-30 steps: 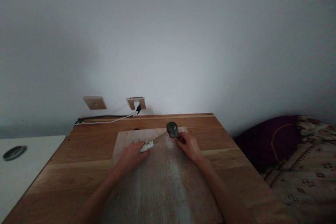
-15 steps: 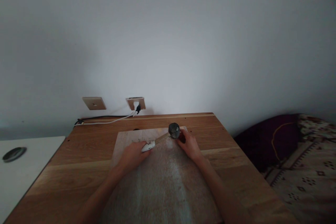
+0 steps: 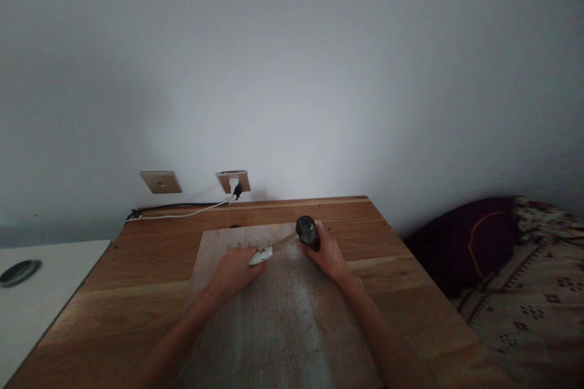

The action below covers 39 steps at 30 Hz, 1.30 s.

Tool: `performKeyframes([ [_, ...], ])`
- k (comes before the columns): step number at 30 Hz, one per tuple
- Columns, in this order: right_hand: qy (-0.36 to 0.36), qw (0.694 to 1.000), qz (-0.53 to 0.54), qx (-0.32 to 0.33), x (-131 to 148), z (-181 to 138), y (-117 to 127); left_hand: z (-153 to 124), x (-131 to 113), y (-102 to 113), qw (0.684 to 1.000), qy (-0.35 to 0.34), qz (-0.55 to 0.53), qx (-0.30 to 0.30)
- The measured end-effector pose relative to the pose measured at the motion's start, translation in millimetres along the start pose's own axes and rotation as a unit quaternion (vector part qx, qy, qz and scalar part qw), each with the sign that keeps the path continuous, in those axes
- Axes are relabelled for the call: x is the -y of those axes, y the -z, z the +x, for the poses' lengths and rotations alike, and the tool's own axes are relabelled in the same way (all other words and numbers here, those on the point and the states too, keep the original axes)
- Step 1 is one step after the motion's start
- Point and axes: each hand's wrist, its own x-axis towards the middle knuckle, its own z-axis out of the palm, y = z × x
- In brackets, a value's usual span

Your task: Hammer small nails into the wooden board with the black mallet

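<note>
A hammer (image 3: 285,242) with a dark, blocky head, a pale wooden shaft and a white, worn-looking grip is held above a wooden board (image 3: 274,322). My left hand (image 3: 235,270) is closed around the grip end. On the head's right side, my right hand (image 3: 329,255) has its thumb and fingers bent around it; some fingertips are hidden behind the head. Several small thin dark pieces, which look like nails (image 3: 239,245), show near the board's far left edge, just beyond my left hand.
The board lies on a wooden table (image 3: 128,304) against a wall. Cables (image 3: 191,214) run along the table's back to a wall socket (image 3: 233,182). At left is a white surface with a dark oval (image 3: 20,273). Purple cushion (image 3: 460,243) and patterned fabric (image 3: 538,310) lie at right.
My right hand has closed in against the hammer's head, narrowing the gap between fingers and head. The hammer has shifted very slightly right; my left hand keeps its hold.
</note>
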Motion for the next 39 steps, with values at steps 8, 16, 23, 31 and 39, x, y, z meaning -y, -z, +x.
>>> performKeyframes([
  [8,0.005,1.0,0.001,0.001,0.9,0.8,0.2,-0.2,-1.8,0.6,1.0,0.001,0.003,0.003],
  [16,0.002,1.0,0.009,0.004,5.3,1.0,1.8,-0.4,-1.3,0.2,1.0,0.001,-0.005,-0.004],
  [23,0.002,1.0,0.02,0.008,8.9,1.1,3.9,0.4,0.2,0.1,1.0,-0.004,-0.006,-0.006],
  [31,-0.016,0.999,0.032,0.015,7.1,0.3,2.3,1.6,0.3,1.9,0.999,-0.003,-0.038,-0.016],
  [39,-0.03,0.999,0.034,0.006,5.0,0.9,1.1,-0.3,-1.9,3.1,1.0,0.001,-0.017,-0.001],
])
